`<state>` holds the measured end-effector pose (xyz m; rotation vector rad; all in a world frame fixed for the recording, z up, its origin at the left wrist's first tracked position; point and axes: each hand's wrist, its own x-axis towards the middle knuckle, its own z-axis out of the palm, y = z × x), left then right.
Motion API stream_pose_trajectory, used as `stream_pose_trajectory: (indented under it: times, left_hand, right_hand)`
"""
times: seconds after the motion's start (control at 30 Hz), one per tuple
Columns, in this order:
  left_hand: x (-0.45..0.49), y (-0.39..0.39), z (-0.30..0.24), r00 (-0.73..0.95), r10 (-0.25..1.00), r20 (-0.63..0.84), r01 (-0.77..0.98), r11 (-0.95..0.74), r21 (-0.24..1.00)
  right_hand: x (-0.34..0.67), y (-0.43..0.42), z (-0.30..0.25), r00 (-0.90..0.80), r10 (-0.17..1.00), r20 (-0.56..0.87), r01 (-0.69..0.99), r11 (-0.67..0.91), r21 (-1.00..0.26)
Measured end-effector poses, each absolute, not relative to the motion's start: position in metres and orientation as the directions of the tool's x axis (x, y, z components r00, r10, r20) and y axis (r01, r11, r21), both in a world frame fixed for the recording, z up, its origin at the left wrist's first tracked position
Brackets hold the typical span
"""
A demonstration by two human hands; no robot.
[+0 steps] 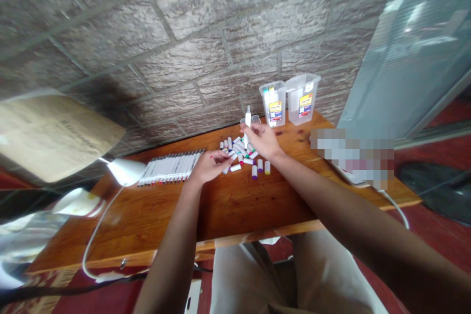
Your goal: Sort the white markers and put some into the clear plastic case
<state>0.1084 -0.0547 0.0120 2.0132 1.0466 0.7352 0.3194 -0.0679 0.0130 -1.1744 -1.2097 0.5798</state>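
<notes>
My right hand [265,139] is well lit at centre, the forearm [349,201] darker lower right; sheen streaks the stone wall [206,54] above, edges smear, pixelation masks mid-right.

Two hands [211,164] [265,140], one held marker [248,118], two labelled bins [274,108] [302,103].

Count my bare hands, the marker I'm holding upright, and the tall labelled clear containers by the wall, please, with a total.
Hands, left hand and right hand: 2
Upright marker: 1
Tall labelled clear containers: 2
Total: 5

A grey block wall [195,24] backs a wooden table [239,201] over reddish floor [434,240].
</notes>
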Motion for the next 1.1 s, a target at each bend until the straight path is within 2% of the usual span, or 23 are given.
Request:
stream_pose_trajectory:
  times: [0.3,0.43,0.57,0.63,0.73,0.83,1.1]
  left_hand:
    - [0.108,-0.055,0.013,0.501,0.864,0.047,0.442,-0.302,0.845]
    - [0.108,-0.053,0.014,0.44,0.893,0.093,0.429,-0.3,0.852]
    - [0.111,-0.053,0.022,0.316,0.929,0.19,0.264,-0.279,0.923]
    - [0.112,-0.054,0.026,0.243,0.953,0.18,0.122,-0.214,0.969]
    - [0.112,-0.054,0.031,0.185,0.982,0.027,-0.122,-0.004,0.992]
    - [0.112,-0.053,0.034,0.188,0.975,-0.115,-0.281,0.166,0.945]
    - [0.111,-0.052,0.039,0.172,0.96,-0.22,-0.447,0.275,0.851]
  right_hand:
    - [0.319,-0.069,0.013,0.32,0.853,0.412,0.236,0.349,-0.907]
    - [0.32,-0.069,0.014,0.329,0.854,0.403,0.234,0.339,-0.911]
    - [0.32,-0.069,0.014,0.335,0.844,0.419,0.229,0.359,-0.905]
    - [0.319,-0.07,0.015,0.329,0.838,0.435,0.233,0.375,-0.897]
    - [0.319,-0.073,0.017,0.321,0.838,0.442,0.249,0.376,-0.893]
    - [0.318,-0.077,0.02,0.305,0.845,0.439,0.259,0.37,-0.892]
    - [0.315,-0.083,0.022,0.282,0.843,0.459,0.286,0.382,-0.879]
